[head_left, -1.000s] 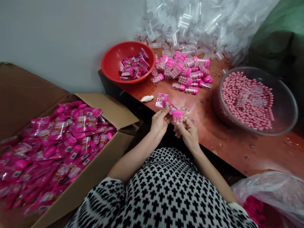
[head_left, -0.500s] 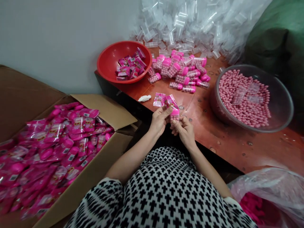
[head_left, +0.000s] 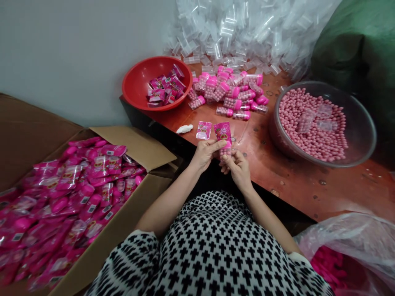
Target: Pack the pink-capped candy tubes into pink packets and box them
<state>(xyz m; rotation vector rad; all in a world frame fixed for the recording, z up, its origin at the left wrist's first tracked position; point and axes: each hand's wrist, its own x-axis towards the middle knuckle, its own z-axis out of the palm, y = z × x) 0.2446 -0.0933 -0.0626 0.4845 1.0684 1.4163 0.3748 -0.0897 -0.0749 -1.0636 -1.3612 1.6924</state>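
My left hand [head_left: 205,153] pinches a pink printed wrapper [head_left: 223,132] held upright at the near edge of the reddish table [head_left: 296,176]. My right hand [head_left: 237,164] grips a small clear tube of pink candy balls [head_left: 226,151], whose upper part sits behind or inside the wrapper. A second loose pink wrapper [head_left: 203,130] lies on the table just beyond my left hand. Both hands meet close together over the table edge.
A red bowl [head_left: 138,82] with pink wrappers stands at the table's far left, a heap of pink-capped filled tubes [head_left: 230,92] beside it. Empty clear tubes [head_left: 247,33] pile at the back. A clear bowl of pink balls [head_left: 311,123] is right. An open carton of wrapped packs [head_left: 70,193] stands left.
The pink cap of the tube, bare a second ago, is now covered by the wrapper, which my left hand has brought upright over it. The view has shifted slightly.
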